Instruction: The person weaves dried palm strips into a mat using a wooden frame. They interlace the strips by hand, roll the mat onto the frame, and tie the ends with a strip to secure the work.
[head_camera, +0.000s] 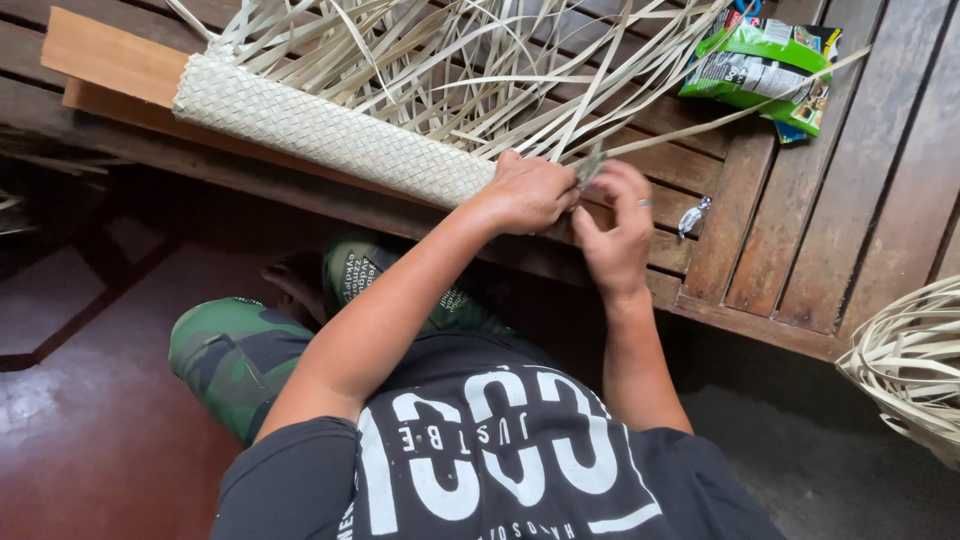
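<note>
Both hands meet at the woven mat's (330, 135) near end on the slatted worktop (790, 250): left hand (528, 192) curled over it, right hand (615, 235) pinching a strip (590, 165). Loose strips (470, 70) crowd behind; bare slats lie rightward.

A: Soft daylight, I'd say, brightest along the top of the frame where the pale woven mat (330, 130) and loose strips (480, 60) look almost washed out.

B: The left side falls dim; the red floor (90, 440) at lower left carries a dull sheen.

A: Shadows lie under the wooden bench (800, 220). Focus is sharp in the middle, and straight lines bow slightly toward the edges.
</note>
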